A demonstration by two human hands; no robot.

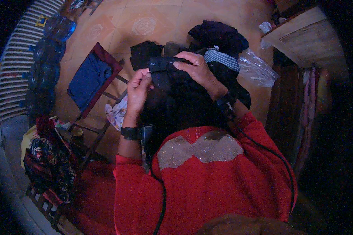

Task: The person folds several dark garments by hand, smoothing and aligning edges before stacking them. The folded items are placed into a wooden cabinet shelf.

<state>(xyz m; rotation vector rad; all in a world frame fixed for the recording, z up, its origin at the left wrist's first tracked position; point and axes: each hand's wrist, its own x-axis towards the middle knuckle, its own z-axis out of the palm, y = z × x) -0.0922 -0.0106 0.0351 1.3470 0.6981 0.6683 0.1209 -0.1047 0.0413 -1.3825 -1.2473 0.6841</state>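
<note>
A black garment (176,97) lies across my lap, its folds hard to make out in the dim light. Between thumb and fingers, my left hand (138,83) pinches the left end of its raised band-like edge (160,63), which bears small pale marks. My right hand (195,66) grips the same edge farther right, thumb toward me. Just beyond my right hand is a piece of fabric with blue-grey and white stripes (222,60), lying among dark cloth. Both wrists wear black bands, and a cable runs along each arm.
A folding chair with a blue panel (89,79) stands at left. Large water bottles (45,67) line the slatted wall. Patterned clothes (51,155) hang over a rack or chair at lower left. Beyond my lap are dark clothes (217,35), a clear plastic bag (259,69) and wooden furniture (306,35).
</note>
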